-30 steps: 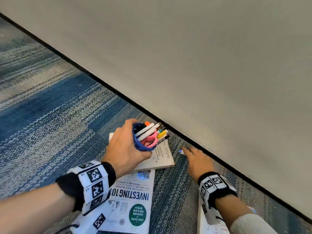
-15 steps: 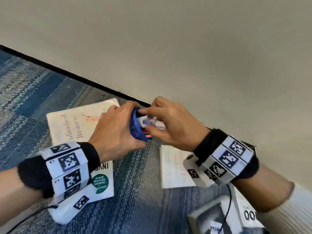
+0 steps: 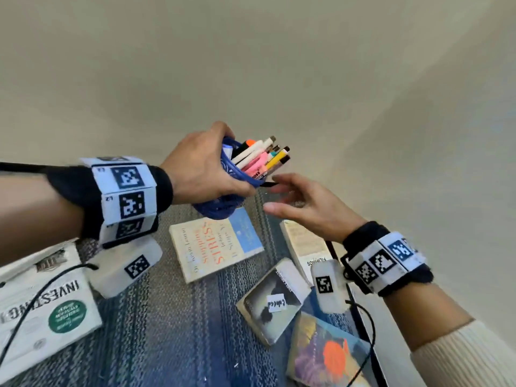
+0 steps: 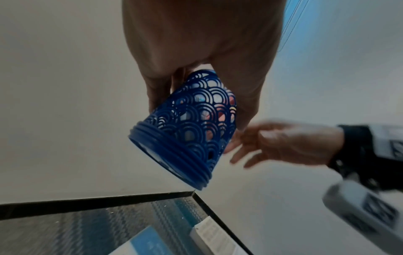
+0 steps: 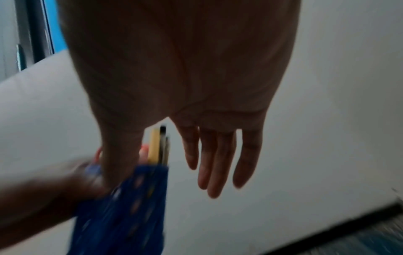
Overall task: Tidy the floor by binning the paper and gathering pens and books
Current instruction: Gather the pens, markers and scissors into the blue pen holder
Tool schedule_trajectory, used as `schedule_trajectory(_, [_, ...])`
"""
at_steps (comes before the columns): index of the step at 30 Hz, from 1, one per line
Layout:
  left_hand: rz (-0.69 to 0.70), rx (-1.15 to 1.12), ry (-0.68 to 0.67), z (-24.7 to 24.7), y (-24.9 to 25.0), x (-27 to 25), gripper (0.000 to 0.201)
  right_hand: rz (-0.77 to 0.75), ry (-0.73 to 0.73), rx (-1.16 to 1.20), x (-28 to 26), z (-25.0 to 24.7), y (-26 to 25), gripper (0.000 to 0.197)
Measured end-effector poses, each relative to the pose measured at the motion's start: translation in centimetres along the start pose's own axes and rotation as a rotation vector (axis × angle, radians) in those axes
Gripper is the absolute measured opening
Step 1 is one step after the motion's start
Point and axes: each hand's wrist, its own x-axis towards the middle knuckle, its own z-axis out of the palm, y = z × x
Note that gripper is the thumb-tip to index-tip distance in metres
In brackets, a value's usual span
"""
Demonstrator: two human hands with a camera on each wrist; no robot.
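A left hand [image 3: 201, 169] gripped a tilted blue pen holder [image 3: 223, 199] full of pens [image 3: 262, 157] above books [image 3: 215, 247] on the carpet; the right hand [image 3: 307, 208] hovered beside it, fingers loose. Further tilt could spill pens.

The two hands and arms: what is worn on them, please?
Each wrist carries a black band ringed with white blocks bearing black square codes, plus a white box with a black cable. The right arm has a cream ribbed sleeve; the left forearm is bare.

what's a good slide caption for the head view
Left hand grips a tilted blue pen holder full of pens above scattered books; right hand open beside it.
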Motion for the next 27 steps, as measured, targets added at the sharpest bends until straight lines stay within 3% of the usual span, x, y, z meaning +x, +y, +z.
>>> schedule_trajectory(2, [0.018,-0.036,-0.033,0.9,1.4,0.3,0.084,-0.022,-0.014,0.149,-0.6,2.0,0.4,0.083])
schedule_trajectory(6, [-0.024,-0.06,-0.13,1.8,-0.8,-0.6,0.081,-0.018,0.163,0.492,1.8,9.0,0.5,0.077])
schedule_trajectory(9, [-0.101,-0.081,-0.155,0.9,-6.0,-1.8,0.083,0.049,0.177,0.493,4.4,14.7,0.0,0.076])
schedule_trajectory(12, [-0.157,-0.103,-0.221,-0.7,-8.7,-3.4,0.09,0.111,0.128,0.36,5.5,16.4,-2.0,0.08])
schedule_trajectory(18, [-0.239,-0.299,-0.373,-6.1,-6.2,-3.8,0.099,0.124,-0.024,0.171,4.5,11.0,-6.8,0.083])
schedule_trajectory(24, [-0.378,-0.312,-0.267,-12.0,3.2,-8.3,0.103,0.111,-0.246,0.008,-0.4,2.5,-15.2,0.088])
schedule_trajectory(27, [-0.427,-0.328,-0.208,-15.0,9.2,-10.7,0.1,0.086,-0.27,-0.018,-4.2,-2.1,-19.9,0.087])
